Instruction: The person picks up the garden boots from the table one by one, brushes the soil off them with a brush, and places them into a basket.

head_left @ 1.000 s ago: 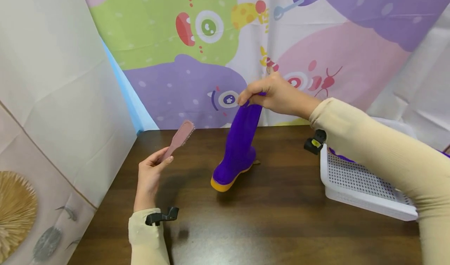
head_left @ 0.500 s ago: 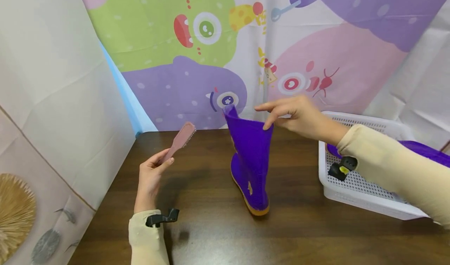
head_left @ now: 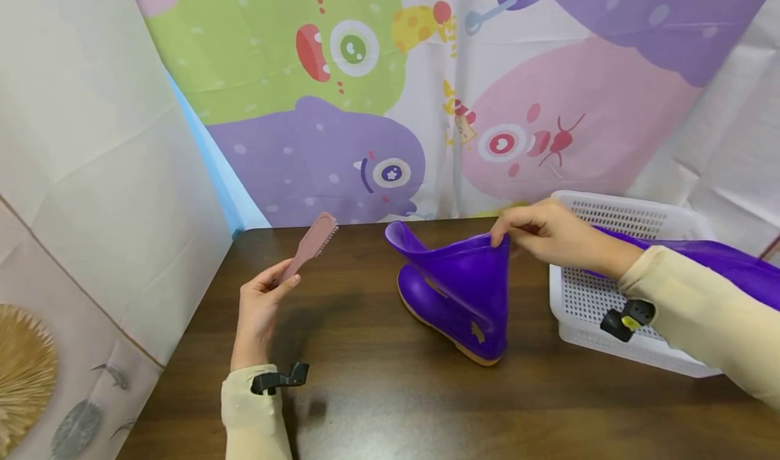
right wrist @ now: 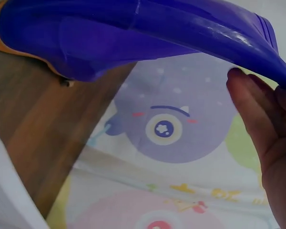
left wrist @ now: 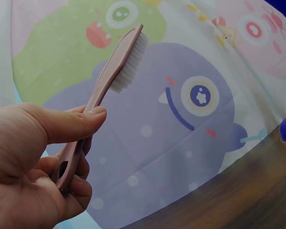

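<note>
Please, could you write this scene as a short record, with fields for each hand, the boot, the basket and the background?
Left hand: holds a pink brush
Right hand: pinches the top edge of the boot
Boot: purple, orange sole
Basket: white, right of the boot, another purple item partly in it
Background: cartoon cloth behind a brown table

Straight down now to the table, dark brown and wood-grained, running back to a straight far edge. Catching a bright patch of light down toward the near side! Carrying a white plastic basket off to the right, close to the far edge. Showing, around the middle, a purple boot: impossible to tell whether touching wood or just clear.
</note>
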Demonstrator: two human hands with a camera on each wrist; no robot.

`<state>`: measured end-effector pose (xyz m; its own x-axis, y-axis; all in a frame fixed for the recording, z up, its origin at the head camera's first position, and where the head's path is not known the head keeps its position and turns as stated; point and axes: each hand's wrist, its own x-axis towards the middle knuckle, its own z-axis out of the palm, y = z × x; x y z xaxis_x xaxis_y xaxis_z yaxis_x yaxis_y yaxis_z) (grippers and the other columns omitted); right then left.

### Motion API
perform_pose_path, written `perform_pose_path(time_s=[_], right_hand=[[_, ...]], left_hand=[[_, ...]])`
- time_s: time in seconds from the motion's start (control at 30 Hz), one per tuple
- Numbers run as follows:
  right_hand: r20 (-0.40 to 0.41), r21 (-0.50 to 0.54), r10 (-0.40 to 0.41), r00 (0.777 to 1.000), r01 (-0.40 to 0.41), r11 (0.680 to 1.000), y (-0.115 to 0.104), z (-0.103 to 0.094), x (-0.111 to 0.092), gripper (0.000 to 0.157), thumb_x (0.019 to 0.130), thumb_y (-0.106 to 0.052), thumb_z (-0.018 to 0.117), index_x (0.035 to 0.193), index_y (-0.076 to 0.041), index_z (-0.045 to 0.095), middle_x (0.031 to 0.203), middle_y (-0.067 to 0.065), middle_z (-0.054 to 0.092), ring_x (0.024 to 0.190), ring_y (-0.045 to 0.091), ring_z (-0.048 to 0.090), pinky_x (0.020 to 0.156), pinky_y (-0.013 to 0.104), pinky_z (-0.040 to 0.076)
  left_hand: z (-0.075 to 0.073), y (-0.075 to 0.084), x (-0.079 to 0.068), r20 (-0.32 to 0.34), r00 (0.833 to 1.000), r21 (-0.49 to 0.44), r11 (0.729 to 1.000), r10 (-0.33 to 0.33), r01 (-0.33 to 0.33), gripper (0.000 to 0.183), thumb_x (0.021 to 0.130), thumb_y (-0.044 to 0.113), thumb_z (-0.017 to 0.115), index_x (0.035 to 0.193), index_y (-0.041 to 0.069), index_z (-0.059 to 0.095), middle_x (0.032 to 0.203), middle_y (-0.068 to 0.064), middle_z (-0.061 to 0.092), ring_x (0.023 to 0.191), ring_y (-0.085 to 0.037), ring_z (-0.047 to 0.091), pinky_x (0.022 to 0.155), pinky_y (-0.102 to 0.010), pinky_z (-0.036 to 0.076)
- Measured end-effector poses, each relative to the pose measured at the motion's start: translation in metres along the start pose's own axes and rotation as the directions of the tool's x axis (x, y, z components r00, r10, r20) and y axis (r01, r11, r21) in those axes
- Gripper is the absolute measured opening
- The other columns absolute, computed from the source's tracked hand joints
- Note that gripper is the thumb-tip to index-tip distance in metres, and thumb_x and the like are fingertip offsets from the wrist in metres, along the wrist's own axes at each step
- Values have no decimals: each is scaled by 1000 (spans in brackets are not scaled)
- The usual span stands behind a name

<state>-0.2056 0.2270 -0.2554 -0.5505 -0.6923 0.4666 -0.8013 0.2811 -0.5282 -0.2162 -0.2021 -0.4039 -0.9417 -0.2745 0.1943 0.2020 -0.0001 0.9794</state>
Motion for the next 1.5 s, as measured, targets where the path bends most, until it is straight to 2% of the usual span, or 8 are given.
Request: perform_pose_path(time_s=[0.2,0.53,0.63,0.8,0.93,1.13,1.27,1.5], right_hand=[[20,204,155,988,-156,966,-1,2,-12,28,88,15,42,91,-5,62,90,11,61,72,18,64,56,35,53],[-16,226,202,979,-193,955,-1,-11,-22,20,87,11,42,87,0,58,80,12,63,70,18,63,53,37,53],[-2,200,328,945,-321,926,-2,-15,-20,7,89,-1,55,83,-1,57,72,9,61,63,20,62,52,36,52],[43,130,532,846,-533,836,-2,-25,-16,29,80,-17,71,72,-4,46,53,-2,47,48,17,55,47,37,51],[103,169,572,814,-581,796,2,-32,-15,38,80,-13,70,75,-4,33,52,-7,32,45,8,44,46,42,50],[248,342,638,729,-682,646,12,-43,-17,32,84,-3,61,100,-2,33,69,10,59,62,24,63,55,49,51],[318,353,677,664,-745,566,18,-53,-19,28,86,-3,57,106,-2,38,79,13,60,70,30,65,60,49,52],[355,359,675,647,-761,540,30,-67,-26,14,88,-3,55,97,-9,44,85,16,58,72,31,65,63,50,51]], left_hand=[[-1,0,0,3,1000,7,1000,-7,7,36,78,-1,69,113,-7,61,87,6,65,79,-14,53,65,-21,45],[-2,-1,-1,9,1000,13,1000,-5,5,36,78,-1,69,113,-7,61,87,7,65,79,-12,53,65,-21,46],[-2,-2,0,6,1000,9,1000,-5,5,36,78,-1,70,112,-8,61,86,7,66,78,-12,53,65,-22,46],[-1,-4,0,9,1000,5,1000,4,-4,35,77,-1,70,111,-7,62,86,6,66,77,-12,54,65,-22,46],[0,-6,1,17,1000,4,1000,6,-6,34,77,0,71,110,-5,64,87,5,66,77,-12,54,63,-21,46],[1,-7,2,33,999,14,1000,0,-1,34,77,2,72,109,-2,65,88,4,66,78,-13,54,64,-21,46],[4,-7,1,53,999,-1,1000,6,-6,35,76,1,72,110,-4,64,89,3,66,78,-13,54,64,-22,46],[14,-8,-1,106,994,11,1000,7,-8,36,76,2,72,111,-5,63,90,5,66,79,-12,54,65,-22,46]])
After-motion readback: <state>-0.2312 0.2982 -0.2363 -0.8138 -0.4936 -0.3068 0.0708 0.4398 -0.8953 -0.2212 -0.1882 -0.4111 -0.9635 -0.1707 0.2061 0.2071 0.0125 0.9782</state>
